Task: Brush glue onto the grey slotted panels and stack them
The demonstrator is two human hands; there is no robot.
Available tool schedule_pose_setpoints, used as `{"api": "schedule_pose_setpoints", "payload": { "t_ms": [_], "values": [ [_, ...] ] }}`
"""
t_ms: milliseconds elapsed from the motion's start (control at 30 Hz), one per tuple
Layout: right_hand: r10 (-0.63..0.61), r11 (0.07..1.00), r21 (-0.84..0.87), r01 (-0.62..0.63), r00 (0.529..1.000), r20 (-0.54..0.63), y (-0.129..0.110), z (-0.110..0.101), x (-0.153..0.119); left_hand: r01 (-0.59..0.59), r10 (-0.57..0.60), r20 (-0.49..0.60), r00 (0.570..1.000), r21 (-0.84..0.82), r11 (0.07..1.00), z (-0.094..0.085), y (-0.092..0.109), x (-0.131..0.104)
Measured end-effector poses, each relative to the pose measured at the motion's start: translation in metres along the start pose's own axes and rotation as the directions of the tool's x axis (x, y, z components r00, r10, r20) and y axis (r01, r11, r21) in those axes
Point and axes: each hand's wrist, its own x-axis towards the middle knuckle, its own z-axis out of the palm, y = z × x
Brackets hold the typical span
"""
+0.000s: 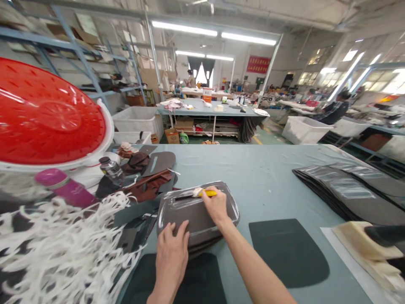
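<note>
Grey leather panel [196, 215], rounded corners, glossy rim, long slot near its far edge; lies on top of a stack of like pieces at the near middle of the grey-green worktable [268, 177].

Right hand [216, 207]: fingers closed round a yellow-handled brush [205, 193], its pale tip touching the panel beside the slot.

Left hand [171, 253]: flat and open, holding nothing, fingertips pressing the panel's near edge.

Dark flat cut piece [287, 253]: on the table just right of the right forearm, apart from the stack. Another dark sheet [190, 283] lies under the left wrist.

Shiny dark panels [348, 190]: overlapping row, far right, well apart from the hands.

Pale foam block [363, 245]: right near corner, on a white sheet.

White shredded strips [63, 249]: heap at left near side.

Magenta bottle [63, 185] and small clear bottle [110, 166]: left, beside brown leather scraps [148, 185].

Red perforated basket [44, 114]: tilted, in a white tub, far left.

Background: metal shelving, white bins, further tables, a seated person at right.
</note>
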Motion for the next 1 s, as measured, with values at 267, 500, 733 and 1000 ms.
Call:
{"api": "schedule_pose_setpoints", "payload": {
  "t_ms": [267, 500, 733, 1000],
  "values": [
    [0.088, 0.967, -0.221, -0.130, 0.978, -0.189, 0.058, -0.092, 0.027, 0.075, -0.065, 0.087, 0.994, -0.116, 0.990, -0.005, -0.003, -0.001],
    [0.062, 0.991, -0.112, -0.077, 0.990, -0.124, 0.000, -0.114, -0.077, 0.365, -0.186, 0.338, 0.922, -0.607, 0.705, -0.023, -0.045, 0.026],
    [-0.270, 0.924, 0.346, 0.161, 0.917, 0.294, -0.051, -0.062, -0.132, 0.526, -0.245, 0.465, 0.851, -0.748, 0.405, -0.018, -0.064, 0.036],
    [0.040, 0.997, -0.055, -0.050, 0.985, -0.167, 0.043, -0.151, -0.095, 0.433, -0.232, 0.398, 0.887, -0.548, 0.715, -0.015, -0.039, 0.044]
  ]
}}
